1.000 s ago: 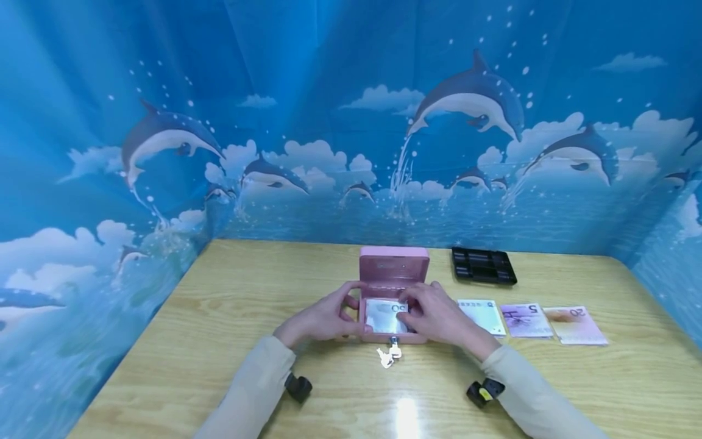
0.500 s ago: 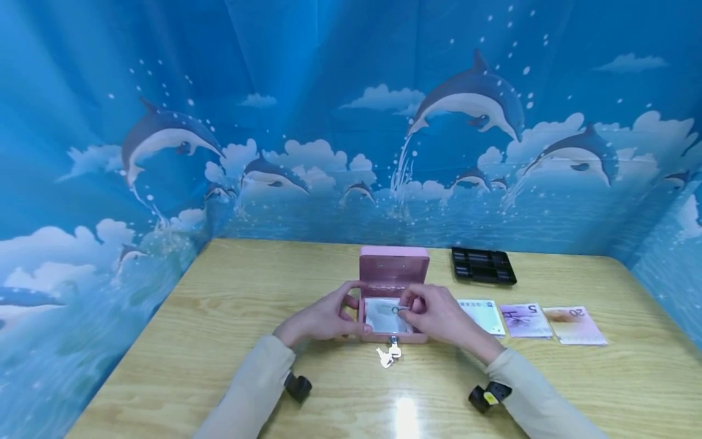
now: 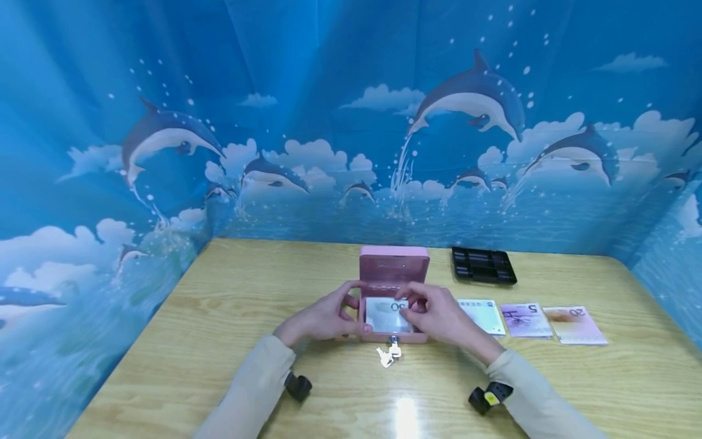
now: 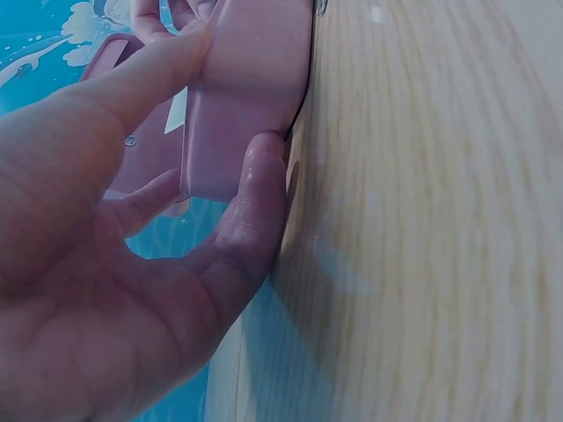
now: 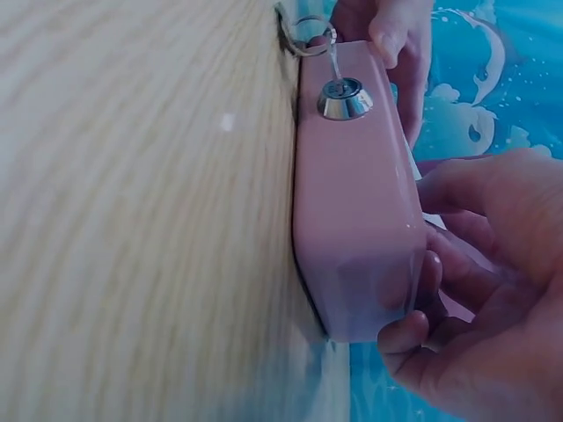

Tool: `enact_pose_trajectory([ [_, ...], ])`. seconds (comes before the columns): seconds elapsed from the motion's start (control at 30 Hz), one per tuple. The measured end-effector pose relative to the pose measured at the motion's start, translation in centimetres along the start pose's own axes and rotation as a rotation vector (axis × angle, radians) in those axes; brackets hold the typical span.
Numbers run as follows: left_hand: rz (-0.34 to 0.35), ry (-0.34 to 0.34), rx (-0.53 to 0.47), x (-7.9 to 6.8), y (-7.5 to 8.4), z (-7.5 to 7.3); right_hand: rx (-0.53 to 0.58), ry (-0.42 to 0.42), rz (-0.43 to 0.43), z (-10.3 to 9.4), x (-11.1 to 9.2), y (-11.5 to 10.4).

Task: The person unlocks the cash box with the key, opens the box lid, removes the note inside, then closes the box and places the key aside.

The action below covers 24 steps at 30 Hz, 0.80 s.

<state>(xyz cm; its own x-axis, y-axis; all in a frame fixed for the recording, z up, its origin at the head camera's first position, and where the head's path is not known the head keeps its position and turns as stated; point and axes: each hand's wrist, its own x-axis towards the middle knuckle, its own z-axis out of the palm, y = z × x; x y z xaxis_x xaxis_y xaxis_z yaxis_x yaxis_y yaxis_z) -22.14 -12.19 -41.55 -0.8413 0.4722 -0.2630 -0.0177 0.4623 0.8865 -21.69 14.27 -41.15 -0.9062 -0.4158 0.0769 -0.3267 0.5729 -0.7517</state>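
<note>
Pink box (image 3: 393, 268) near the tabletop's (image 3: 247, 274) far edge: left hand (image 3: 328, 315) grips it, right hand (image 3: 437, 315) pinches a banknote (image 3: 382, 316), likely light, floppy, best held by edges.

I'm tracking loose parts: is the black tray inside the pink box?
No, the black tray lies on the table, apart from the open pink box.

A curtained-off recording booth: a dolphin-printed backdrop (image 3: 329, 122) hangs beyond the hands (image 3: 326, 315) and wraps to their left and right, a wood-grain counter (image 3: 340, 396) lies beneath, and cameras (image 3: 298, 388) sit just behind them.
</note>
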Motion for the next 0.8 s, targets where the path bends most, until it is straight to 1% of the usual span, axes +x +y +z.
enact_pose_trajectory([
  [0.1,0.002,0.001,0.009,0.0,0.0,0.0,0.062,0.004,0.030,-0.1,0.1,0.1],
  [0.17,0.005,-0.001,0.010,-0.1,0.1,0.0,0.092,0.023,0.047,-0.2,0.1,0.1],
  [0.3,0.003,-0.005,0.003,-0.1,0.1,-0.1,0.102,0.079,0.052,-0.4,0.3,0.2],
  [0.47,0.006,-0.012,-0.006,-0.2,0.0,-0.1,0.150,0.112,0.093,-0.8,0.3,0.1],
  [0.67,0.021,-0.018,0.008,-0.2,0.0,-0.2,0.208,0.118,0.143,-1.2,0.3,-0.2],
  [0.8,0.027,-0.025,0.008,-0.2,0.1,-0.3,0.241,0.104,0.147,-1.4,0.2,-0.3],
])
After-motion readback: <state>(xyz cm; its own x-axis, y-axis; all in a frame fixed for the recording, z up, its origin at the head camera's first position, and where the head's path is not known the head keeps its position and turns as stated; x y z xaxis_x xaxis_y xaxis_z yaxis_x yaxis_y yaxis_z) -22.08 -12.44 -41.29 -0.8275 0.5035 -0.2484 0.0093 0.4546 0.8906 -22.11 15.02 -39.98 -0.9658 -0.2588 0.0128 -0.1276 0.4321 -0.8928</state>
